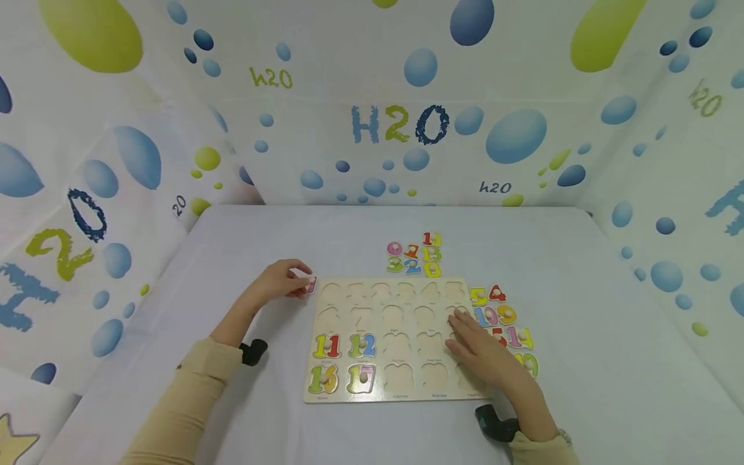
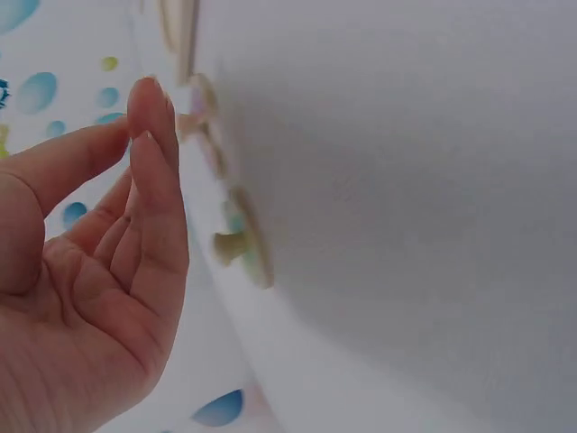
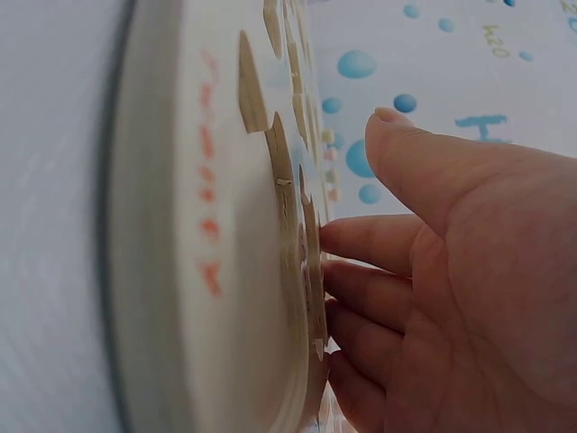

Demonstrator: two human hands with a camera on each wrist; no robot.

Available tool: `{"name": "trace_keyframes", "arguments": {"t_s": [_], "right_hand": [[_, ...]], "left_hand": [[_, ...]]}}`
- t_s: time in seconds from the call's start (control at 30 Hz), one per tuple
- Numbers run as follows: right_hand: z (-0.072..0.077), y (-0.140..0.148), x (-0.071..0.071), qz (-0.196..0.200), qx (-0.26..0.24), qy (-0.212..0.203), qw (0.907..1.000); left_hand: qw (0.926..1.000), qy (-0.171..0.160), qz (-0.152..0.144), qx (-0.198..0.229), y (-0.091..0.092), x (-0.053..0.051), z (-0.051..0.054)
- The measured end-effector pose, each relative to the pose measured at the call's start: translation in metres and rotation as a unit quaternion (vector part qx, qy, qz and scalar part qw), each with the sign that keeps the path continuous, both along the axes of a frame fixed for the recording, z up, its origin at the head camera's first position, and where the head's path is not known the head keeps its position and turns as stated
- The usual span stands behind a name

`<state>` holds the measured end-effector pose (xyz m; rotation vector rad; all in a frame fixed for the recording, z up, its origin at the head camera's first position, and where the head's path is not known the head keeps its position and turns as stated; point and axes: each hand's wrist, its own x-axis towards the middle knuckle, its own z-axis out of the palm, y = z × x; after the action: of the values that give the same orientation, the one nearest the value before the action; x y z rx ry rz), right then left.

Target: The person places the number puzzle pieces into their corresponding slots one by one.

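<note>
At far left, reaching in with the left hand [image 1: 281, 281], thumb and fingertips drawn nearly together at a reddish number piece [image 1: 311, 285], just outside the corner of the wooden board [image 1: 379, 381]. In the left wrist view, a wooden knob [image 2: 189, 124] right beside those fingertips; cannot tell it as pinched or merely approached. Nearer that hand's palm, a blurred greenish piece [image 2: 248, 239] on the tabletop [image 1: 610, 361]. Probable step in hand: taking up one piece for fitting.

Between the hands, on the board, already seated: the 11 [image 1: 326, 347], 12 [image 1: 362, 346], 16 [image 1: 323, 380] and 17 [image 1: 361, 379]. Likely needed next: a firm pinch on the knob, a lift, then a match of outline to one of the many vacant recesses [image 1: 397, 347] and a flat press home. Ahead of both hands, beyond the board, a cluster of loose pieces [image 1: 412, 266].

At right, resting the right hand [image 1: 479, 342] across the board's edge, fingers fairly straight, thumb apart, gripping nothing visible; seemingly steadying the board. Just past that hand, more loose numbers, among them a yellow 5 [image 1: 479, 297] and red 4 [image 1: 497, 294], others partly covered.
</note>
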<state>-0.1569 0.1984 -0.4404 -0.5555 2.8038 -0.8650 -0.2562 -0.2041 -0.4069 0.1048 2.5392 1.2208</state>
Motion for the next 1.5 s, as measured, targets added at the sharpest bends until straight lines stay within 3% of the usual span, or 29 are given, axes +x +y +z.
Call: {"name": "trace_keyframes", "arguments": {"t_s": [0.13,0.23,0.43,0.57,0.7,0.83,0.97,1.1,1.37,1.5], "right_hand": [[0.000,-0.001,-0.001,0.002,-0.002,-0.002,1.0000],[-0.001,-0.001,-0.002,0.001,-0.001,-0.004,1.0000],[0.000,-0.001,-0.002,-0.001,-0.001,-0.003,1.0000],[0.001,0.000,-0.001,0.000,0.004,-0.003,1.0000],[0.001,0.001,-0.001,0.000,0.007,0.001,1.0000],[0.001,0.001,-0.001,-0.002,0.008,0.004,1.0000],[0.000,0.001,-0.001,-0.001,0.006,0.001,1.0000],[0.000,0.000,0.000,0.003,0.006,0.000,1.0000],[0.002,0.001,0.000,0.003,0.007,0.006,1.0000],[0.001,0.001,0.000,0.003,0.003,0.003,1.0000]], "left_hand": [[0.9984,-0.042,0.031,0.022,-0.003,-0.012,-0.010],[0.9970,-0.054,0.048,0.029,-0.001,-0.016,-0.014],[0.9982,-0.020,0.056,0.009,0.012,-0.016,-0.008],[0.9996,0.012,0.015,0.022,0.036,-0.007,-0.001],[0.9973,0.000,-0.060,0.042,0.065,0.005,0.002],[0.9922,-0.024,-0.117,0.034,0.086,0.013,-0.003],[0.9911,-0.027,-0.130,0.009,0.093,0.017,-0.012],[0.9913,-0.026,-0.129,0.009,0.093,0.017,-0.019],[0.9856,-0.017,-0.168,0.013,0.092,0.016,-0.018],[0.9843,-0.028,-0.174,0.014,0.087,0.017,-0.017]]}}
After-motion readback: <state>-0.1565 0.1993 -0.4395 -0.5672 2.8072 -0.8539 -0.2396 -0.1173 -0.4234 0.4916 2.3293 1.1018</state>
